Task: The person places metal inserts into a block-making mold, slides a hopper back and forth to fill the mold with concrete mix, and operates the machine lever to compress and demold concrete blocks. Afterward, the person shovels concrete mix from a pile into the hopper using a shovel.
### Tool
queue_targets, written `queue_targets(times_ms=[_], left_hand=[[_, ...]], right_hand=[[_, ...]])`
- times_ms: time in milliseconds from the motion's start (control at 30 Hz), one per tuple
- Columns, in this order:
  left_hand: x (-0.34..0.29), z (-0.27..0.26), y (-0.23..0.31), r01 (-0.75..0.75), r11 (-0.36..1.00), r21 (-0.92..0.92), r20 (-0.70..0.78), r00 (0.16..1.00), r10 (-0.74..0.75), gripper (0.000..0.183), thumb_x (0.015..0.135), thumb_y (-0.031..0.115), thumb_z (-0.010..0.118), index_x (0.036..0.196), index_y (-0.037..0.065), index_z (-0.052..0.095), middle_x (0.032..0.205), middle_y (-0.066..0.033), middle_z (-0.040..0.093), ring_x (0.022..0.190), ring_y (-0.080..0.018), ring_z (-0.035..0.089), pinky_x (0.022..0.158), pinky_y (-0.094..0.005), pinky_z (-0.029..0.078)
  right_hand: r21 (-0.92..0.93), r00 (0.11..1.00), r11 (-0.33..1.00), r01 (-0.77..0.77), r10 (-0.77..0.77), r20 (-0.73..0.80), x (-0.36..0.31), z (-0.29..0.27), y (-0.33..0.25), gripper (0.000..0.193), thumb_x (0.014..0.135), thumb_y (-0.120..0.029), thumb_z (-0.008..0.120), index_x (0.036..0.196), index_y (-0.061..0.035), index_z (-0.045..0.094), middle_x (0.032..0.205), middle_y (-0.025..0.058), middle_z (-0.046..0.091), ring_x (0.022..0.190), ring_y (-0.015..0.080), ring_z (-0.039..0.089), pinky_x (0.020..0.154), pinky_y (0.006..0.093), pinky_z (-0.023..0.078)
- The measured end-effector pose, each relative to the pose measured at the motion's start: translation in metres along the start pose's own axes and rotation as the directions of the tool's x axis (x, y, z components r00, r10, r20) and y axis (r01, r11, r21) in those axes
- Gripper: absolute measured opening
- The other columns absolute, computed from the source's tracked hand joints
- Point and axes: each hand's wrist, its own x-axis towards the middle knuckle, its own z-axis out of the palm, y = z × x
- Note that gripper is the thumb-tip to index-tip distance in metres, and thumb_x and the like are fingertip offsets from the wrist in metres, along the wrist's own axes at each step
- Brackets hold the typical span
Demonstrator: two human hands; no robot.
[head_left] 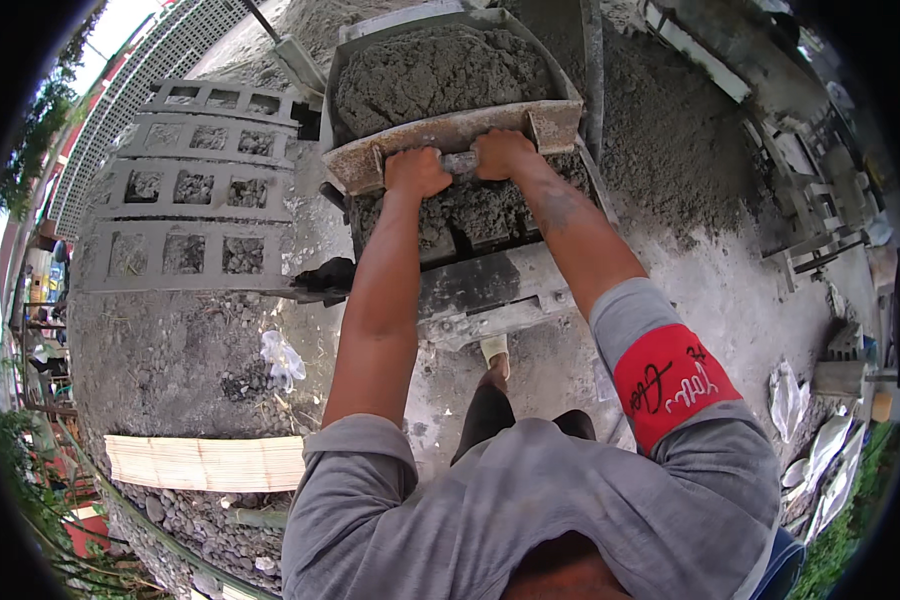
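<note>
Both arms are stretched forward to a metal feed box (470,122) with a rusty near wall. Dark, damp concrete mix (450,75) is heaped inside it. A short handle bar (459,162) sits on that wall, between two brackets. My left hand (417,172) is wrapped round its left part, and my right hand (503,154) closes on it at the right. Just below the hands, more mix lies in a block mould (485,285), whose near edge is metal. The mould's far part is hidden under the box.
Rows of hollow concrete blocks (202,187) stand at the left. Loose mix (670,130) is piled at the right, by a metal rail (592,70). A crumpled plastic bag (282,361) and a slatted pale board (205,463) lie at the lower left. Metal frames (805,215) line the right side.
</note>
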Motion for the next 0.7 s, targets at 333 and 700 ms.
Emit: queue_targets(times_ms=[333,700], left_hand=[[-0.143,0.022,0.038,0.016,0.994,-0.106,-0.018,1.000,-0.018,0.037,0.064,0.021,0.056,0.098,0.009,0.065,0.090,-0.0184,0.064,0.087,-0.0332,0.062,0.077,-0.0449,0.049],[-0.223,0.076,0.086,-0.031,0.983,-0.179,-0.376,0.926,-0.039,0.032,0.051,0.018,0.059,0.082,0.010,0.065,0.069,-0.0105,0.064,0.067,-0.0287,0.063,0.059,-0.0420,0.049]], right_hand=[[-0.033,1.000,0.999,-0.011,0.011,-0.008,-0.144,0.019,-0.043,0.039,0.069,-0.029,0.063,0.103,-0.0107,0.064,0.102,0.0168,0.060,0.097,0.0334,0.058,0.086,0.0440,0.046],[0.046,0.965,0.999,0.018,-0.005,-0.261,-0.228,0.078,-0.043,0.018,0.058,-0.017,0.063,0.075,-0.0113,0.062,0.066,0.0110,0.062,0.066,0.0278,0.064,0.060,0.0418,0.050]])
